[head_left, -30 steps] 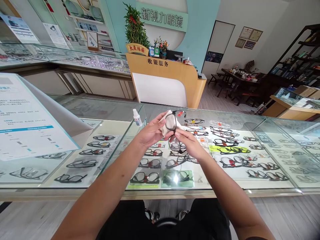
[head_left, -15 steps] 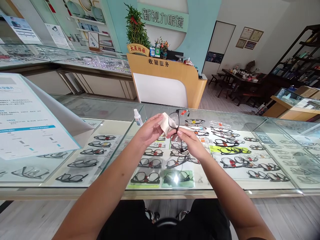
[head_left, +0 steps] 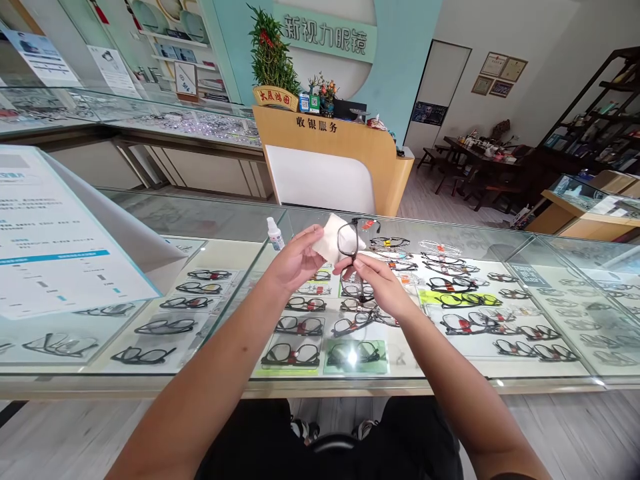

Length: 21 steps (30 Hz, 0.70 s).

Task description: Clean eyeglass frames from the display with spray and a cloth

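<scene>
My right hand point(head_left: 376, 279) pinches a pair of dark-framed glasses point(head_left: 356, 257) near the middle, holding them upright above the glass counter. A pale cleaning cloth point(head_left: 327, 244) is gripped in my left hand point(head_left: 296, 259), between thumb and fingers. Part of the cloth spreads behind the upper lens; whether it touches the lens I cannot tell. Just beyond my left hand, a small white spray bottle point(head_left: 275, 235) stands on the counter.
Rows of spectacle frames point(head_left: 298, 355) lie inside the glass display counter point(head_left: 210, 390) below my hands. A large folded sign point(head_left: 65, 233) stands at the left. Across the aisle is a wooden cashier desk point(head_left: 320, 173) with a plant point(head_left: 274, 57) on it.
The cloth has opened out more and reaches further up and right behind the upper lens. The glasses and my right hand are nearly still.
</scene>
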Tool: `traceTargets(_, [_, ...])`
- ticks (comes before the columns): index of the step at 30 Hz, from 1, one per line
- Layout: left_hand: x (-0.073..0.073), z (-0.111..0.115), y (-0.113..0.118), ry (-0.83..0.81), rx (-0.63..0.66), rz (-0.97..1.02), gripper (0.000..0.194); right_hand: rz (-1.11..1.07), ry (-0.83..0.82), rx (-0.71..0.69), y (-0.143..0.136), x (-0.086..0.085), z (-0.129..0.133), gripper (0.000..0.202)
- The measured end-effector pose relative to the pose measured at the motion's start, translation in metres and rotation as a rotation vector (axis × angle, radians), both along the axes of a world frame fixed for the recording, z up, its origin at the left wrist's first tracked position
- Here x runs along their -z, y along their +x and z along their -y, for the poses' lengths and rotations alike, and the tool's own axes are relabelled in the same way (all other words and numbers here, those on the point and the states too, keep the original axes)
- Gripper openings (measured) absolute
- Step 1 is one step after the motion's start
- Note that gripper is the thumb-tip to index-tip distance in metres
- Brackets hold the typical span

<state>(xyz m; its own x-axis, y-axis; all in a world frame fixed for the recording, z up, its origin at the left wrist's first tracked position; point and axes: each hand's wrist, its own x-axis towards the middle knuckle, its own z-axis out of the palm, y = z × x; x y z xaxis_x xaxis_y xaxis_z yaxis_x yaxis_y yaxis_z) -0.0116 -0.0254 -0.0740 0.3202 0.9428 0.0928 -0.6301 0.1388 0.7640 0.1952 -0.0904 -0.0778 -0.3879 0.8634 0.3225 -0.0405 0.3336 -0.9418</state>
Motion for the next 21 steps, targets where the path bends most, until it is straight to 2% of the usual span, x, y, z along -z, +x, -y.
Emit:
traceTargets(5, [-0.001, 0.0011, -0.0007, -0.014, 0.023, -0.01, 0.036, 0.027, -0.006, 0.011, -0.0008, 0.0018, -0.0016, 0.046])
traceTargets(10, [-0.0011, -0.0008, 0.0024, -0.039, 0.023, 0.016, 0.023, 0.039, -0.009, -0.001, -0.0017, 0.0027, -0.0018, 0.047])
traceTargets(13, [0.0017, -0.0024, 0.0036, -0.002, -0.007, -0.023, 0.018, 0.028, -0.005, -0.012, -0.0013, 0.002, -0.0012, 0.047])
traceTargets(14, [0.0029, -0.0025, 0.0037, 0.022, -0.01, -0.045, 0.02, 0.028, -0.005, -0.014, -0.0012, 0.0016, -0.0009, 0.047])
traceTargets(18, [0.0068, 0.0, 0.0044, 0.101, 0.029, -0.111, 0.051, 0.036, -0.001, -0.021, -0.0014, 0.0008, 0.0, 0.049])
traceTargets(21, [0.0076, 0.0028, 0.007, 0.132, 0.032, -0.116, 0.056, 0.017, 0.006, -0.037, -0.0017, 0.0015, 0.0001, 0.047])
